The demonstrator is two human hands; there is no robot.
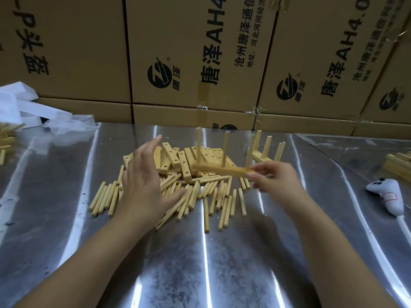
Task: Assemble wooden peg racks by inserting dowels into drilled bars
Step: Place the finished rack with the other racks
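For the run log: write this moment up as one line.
right hand: pinches end of three-dowel rack | left hand: open over loose dowels | drilled bars: piled behind

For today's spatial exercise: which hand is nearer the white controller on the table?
Right. The right hand, pinching a pegged bar, is left of the white controller; the left hand is farther left, over the dowels.
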